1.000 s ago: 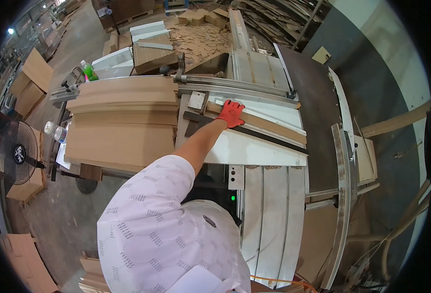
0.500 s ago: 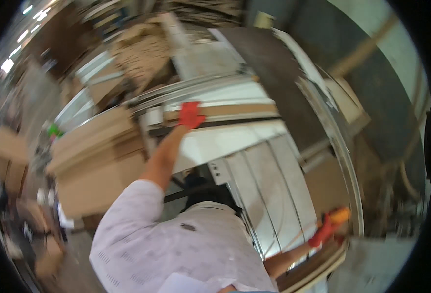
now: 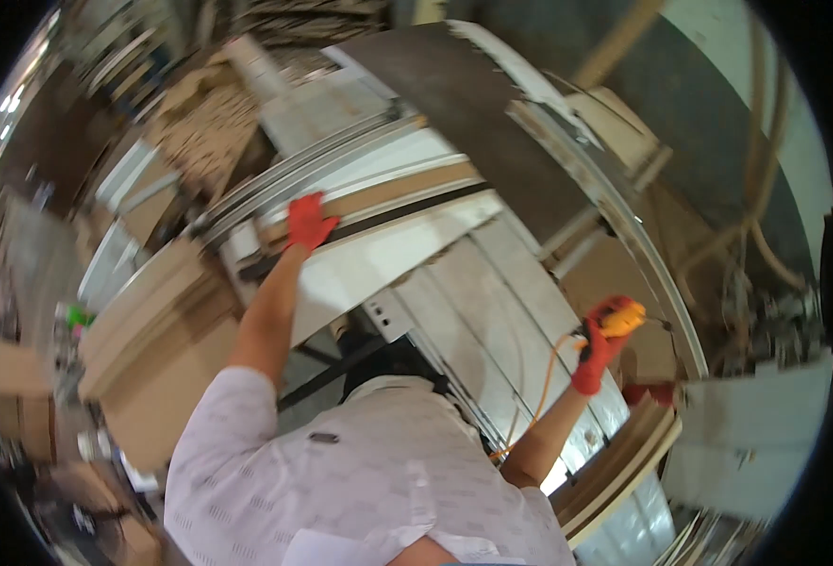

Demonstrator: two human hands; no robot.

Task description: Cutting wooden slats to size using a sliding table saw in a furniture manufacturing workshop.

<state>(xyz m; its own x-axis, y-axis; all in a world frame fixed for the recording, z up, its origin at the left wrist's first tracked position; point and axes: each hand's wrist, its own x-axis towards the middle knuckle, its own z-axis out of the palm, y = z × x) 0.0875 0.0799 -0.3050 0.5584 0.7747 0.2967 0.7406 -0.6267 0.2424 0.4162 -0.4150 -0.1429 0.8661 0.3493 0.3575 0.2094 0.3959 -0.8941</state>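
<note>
1. While the white board point(image 3: 341, 288) lies flat, the metal table point(image 3: 483, 311) beneath it reaches out toward the right, presumably giving it firm support.
2. To the left of the white board lies the stack of brown boards point(image 3: 162, 377), perhaps kept near for easy reach.
3. The dark strip point(image 3: 407, 215) rests on the white board, its long axis running along it and slanting up to the right.
4. The brown strip point(image 3: 398, 191) lies on the white board just beyond the dark strip, roughly parallel to it.
5. Over the white board's left part, the gloved left hand point(image 3: 311, 224) rests on the brown strip, fingers laid out rather than clenched — likely steadying it. I cannot tell whether the thumb hooks an edge.
6. Well right of the white board, the gloved right hand point(image 3: 600, 349) has its fingers wrapped around the orange tool point(image 3: 621, 321).
7. That tool's long axis tilts slightly upward, its dark nozzle pointing away from the white board — held apart, probably for clearance.
</note>
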